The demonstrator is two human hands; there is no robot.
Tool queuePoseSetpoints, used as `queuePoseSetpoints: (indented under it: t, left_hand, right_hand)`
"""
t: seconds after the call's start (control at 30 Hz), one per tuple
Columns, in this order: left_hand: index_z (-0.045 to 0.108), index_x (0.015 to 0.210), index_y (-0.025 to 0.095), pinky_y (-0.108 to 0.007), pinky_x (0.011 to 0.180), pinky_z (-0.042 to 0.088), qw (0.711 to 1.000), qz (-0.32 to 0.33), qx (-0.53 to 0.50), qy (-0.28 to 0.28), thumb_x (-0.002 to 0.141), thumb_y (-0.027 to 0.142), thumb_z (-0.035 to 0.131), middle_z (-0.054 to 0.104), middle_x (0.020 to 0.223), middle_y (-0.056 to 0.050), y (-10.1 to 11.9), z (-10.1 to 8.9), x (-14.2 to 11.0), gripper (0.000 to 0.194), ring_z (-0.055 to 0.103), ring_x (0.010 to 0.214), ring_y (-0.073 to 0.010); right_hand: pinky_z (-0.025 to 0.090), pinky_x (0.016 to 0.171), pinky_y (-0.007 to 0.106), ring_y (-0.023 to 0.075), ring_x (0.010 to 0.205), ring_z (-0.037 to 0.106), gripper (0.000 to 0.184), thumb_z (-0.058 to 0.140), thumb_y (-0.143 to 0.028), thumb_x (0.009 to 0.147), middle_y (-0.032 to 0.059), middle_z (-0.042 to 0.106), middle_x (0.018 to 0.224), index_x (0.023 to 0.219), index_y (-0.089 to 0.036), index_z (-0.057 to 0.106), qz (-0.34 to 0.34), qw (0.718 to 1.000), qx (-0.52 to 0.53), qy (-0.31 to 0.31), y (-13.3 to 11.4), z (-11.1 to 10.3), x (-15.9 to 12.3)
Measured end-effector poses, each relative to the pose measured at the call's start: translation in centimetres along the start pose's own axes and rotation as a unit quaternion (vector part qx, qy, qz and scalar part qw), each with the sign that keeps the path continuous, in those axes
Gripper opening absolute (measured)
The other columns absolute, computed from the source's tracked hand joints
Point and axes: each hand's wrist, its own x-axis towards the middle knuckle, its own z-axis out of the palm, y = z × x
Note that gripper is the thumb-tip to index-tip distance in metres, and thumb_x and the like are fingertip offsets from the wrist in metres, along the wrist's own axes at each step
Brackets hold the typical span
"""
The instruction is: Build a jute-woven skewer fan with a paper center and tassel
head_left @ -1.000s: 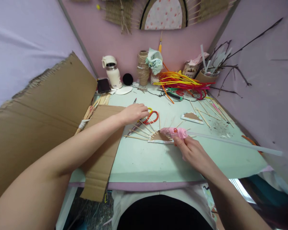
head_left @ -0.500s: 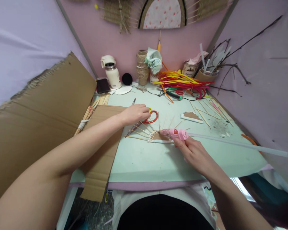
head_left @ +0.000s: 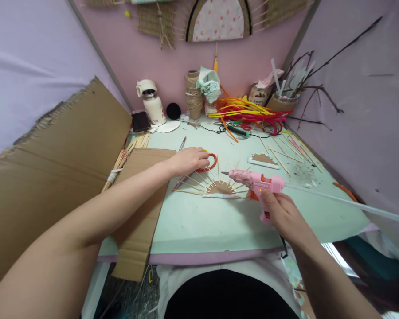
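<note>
Head view. R hand [head_left: 282, 212]: closed around grip of pink glue gun [head_left: 257, 179], one finger at the orange trigger. Nozzle points left, over the sticks at the far side of the half-disc; contact n/a (cannot tell). Clear glue stick [head_left: 339, 201] extends from gun rear, to the right.

Cardboard half-disc [head_left: 221, 188]: flat on table [head_left: 193, 226], approx. ctr, btwn the hands; white trim along straight near edge. Thin sticks [head_left: 218, 166] fan out from its curved edge, to left, far side and right.

L hand [head_left: 191, 160]: palm down, fingers curled, fingertips close together at outer ends of left-side sticks; cannot tell if a stick is pinched. Red-handled scissors [head_left: 214, 165] lie under/beside the fingertips, partly hidden. Pen [head_left: 182, 142] just beyond, far left of hand.

Second half-disc [head_left: 263, 161], w/ white edging: far right of the first, apart. Loose sticks [head_left: 286, 153]: farther right. Flat cardboard strip [head_left: 153, 159]: left, under L forearm.
</note>
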Motion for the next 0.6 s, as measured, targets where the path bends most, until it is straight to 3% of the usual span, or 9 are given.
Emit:
queuePoseSetpoints:
  t: [0.13, 0.33, 0.6]
  left_hand:
    - [0.066, 0.091, 0.019, -0.032, 0.07, 0.04, 1.0, 0.02, -0.01, -0.019, 0.096, 0.019, 0.052, 0.067, 0.093, -0.008, 0.2, 0.0, 0.8, 0.015, 0.056, 0.086, -0.0212]
    - [0.066, 0.087, 0.019, -0.033, 0.07, 0.039, 0.998, 0.042, -0.015, -0.036, 0.097, 0.019, 0.051, 0.067, 0.09, -0.009, 0.3, 0.2, 1.7, 0.019, 0.056, 0.084, -0.0214]
    - [0.067, 0.081, 0.018, -0.033, 0.068, 0.038, 0.997, 0.078, 0.0, -0.005, 0.095, 0.016, 0.054, 0.068, 0.084, -0.008, 0.5, 0.6, 2.0, 0.019, 0.055, 0.084, -0.0217]
  right_hand:
    - [0.036, 0.041, 0.026, 0.0137, 0.041, 0.044, 0.06, 0.041, -0.076, 0.084, -0.0013, 0.045, 0.045, 0.054, -0.023, 0.043, -0.007, 1.0, 0.008, 0.005, 0.3, 0.0, -0.1]
    - [0.037, 0.04, 0.025, 0.0131, 0.04, 0.044, 0.059, 0.047, -0.072, 0.083, -0.0012, 0.045, 0.045, 0.05, -0.023, 0.042, 0.013, 0.999, 0.04, -0.01, 0.5, -0.2, 0.0]
    - [0.04, 0.042, 0.026, 0.0143, 0.041, 0.046, 0.058, 0.049, -0.071, 0.083, -0.0011, 0.044, 0.045, 0.05, -0.024, 0.039, 0.016, 0.999, 0.047, 0.001, 0.7, -0.5, -0.1]
